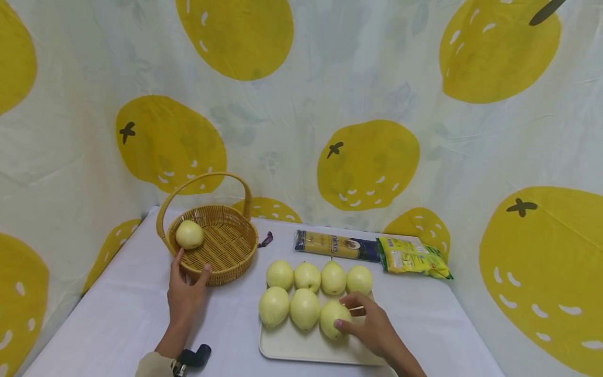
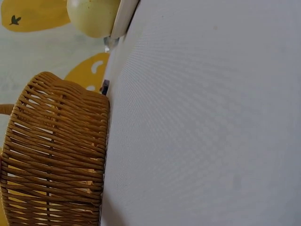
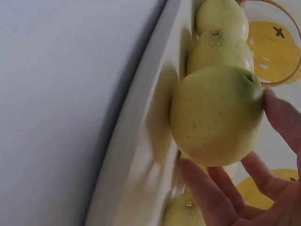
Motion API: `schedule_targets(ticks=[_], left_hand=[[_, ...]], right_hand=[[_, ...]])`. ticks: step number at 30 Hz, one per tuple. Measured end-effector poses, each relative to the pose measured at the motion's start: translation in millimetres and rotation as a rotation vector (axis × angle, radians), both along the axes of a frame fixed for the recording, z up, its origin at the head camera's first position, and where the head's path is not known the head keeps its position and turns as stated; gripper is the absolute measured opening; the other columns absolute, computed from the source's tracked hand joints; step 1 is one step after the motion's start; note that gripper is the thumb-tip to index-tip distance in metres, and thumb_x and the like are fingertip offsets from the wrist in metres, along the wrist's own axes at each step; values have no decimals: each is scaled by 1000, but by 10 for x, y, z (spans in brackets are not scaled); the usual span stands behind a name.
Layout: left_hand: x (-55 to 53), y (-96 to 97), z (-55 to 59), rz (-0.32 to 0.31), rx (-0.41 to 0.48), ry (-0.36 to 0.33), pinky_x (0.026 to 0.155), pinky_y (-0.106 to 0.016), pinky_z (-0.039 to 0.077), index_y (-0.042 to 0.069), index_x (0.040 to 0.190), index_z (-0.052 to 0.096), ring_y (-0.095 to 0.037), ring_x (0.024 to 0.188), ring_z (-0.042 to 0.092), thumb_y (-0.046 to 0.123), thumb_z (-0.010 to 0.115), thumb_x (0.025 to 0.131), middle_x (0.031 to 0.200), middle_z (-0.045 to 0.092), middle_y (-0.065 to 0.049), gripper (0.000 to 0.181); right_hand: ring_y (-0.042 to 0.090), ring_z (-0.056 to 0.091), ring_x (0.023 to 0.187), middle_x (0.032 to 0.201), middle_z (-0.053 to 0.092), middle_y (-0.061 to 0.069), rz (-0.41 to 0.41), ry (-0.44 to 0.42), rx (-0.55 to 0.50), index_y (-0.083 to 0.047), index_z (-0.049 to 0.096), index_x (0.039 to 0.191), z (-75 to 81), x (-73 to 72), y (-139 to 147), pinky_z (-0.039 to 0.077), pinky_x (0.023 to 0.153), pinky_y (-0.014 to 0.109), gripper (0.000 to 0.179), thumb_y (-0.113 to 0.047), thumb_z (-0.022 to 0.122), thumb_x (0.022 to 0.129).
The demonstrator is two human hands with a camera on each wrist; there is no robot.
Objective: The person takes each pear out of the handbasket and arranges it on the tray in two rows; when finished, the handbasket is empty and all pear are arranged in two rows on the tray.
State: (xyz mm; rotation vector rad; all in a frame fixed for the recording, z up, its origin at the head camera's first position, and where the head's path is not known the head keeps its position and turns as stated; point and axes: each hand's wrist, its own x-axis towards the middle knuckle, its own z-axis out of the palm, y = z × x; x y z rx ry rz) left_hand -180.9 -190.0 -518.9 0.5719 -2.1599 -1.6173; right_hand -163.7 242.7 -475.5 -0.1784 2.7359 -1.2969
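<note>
My right hand [image 1: 372,324] holds a pale yellow pear [image 3: 216,115] at the front right of a white tray [image 1: 301,352], thumb on one side and fingertips on the other. Several more pears [image 1: 304,309] stand in two rows on that tray. At the left, my left hand [image 1: 185,293] touches the near rim of a round wicker basket [image 1: 242,264], its thumb and forefinger spread apart. One pear [image 1: 189,234] lies inside the basket, against its left wall. The left wrist view shows the basket's woven side [image 2: 56,155], with the hand itself out of sight.
Behind the tray lie a blue and yellow long packet [image 1: 336,245] and a yellow-green bag [image 1: 414,256]. A small dark purple wrapper [image 1: 266,239] is right of the basket. The basket's tall handle [image 1: 207,175] arches upward. A fruit-patterned cloth [image 1: 282,115] hangs behind the table.
</note>
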Motion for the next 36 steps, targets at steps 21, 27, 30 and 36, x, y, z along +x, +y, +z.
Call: schedule_targets(ticks=[21,27,30,36], left_hand=[[-8,0,-3,1,4,-11,131,-61,29,39,172,10,-45,164,16,48,71,101,180,7,-12,93],[-7,-2,-3,-4,8,-7,131,-62,28,40,172,10,-45,164,15,47,71,101,180,6,-11,93],[-9,-1,-3,-4,8,-8,131,-62,27,40,171,10,-45,164,15,47,71,101,180,6,-11,93],[-11,-1,-9,-4,11,-8,131,-62,27,40,172,11,-45,164,14,48,71,101,180,6,-11,93]], right_hand=[[32,67,122,131,65,10,-91,78,-15,-19,71,130,-78,-50,-70,67,88,37,64,-24,100,73],[38,67,125,128,65,12,-92,99,9,-18,72,128,70,-63,-35,68,90,39,61,-21,99,74],[37,70,120,126,68,11,-82,107,58,-19,73,125,106,-73,-4,67,88,41,58,-23,99,74],[30,71,115,123,74,4,-92,89,66,-24,75,121,16,-77,-13,60,96,51,54,-26,99,72]])
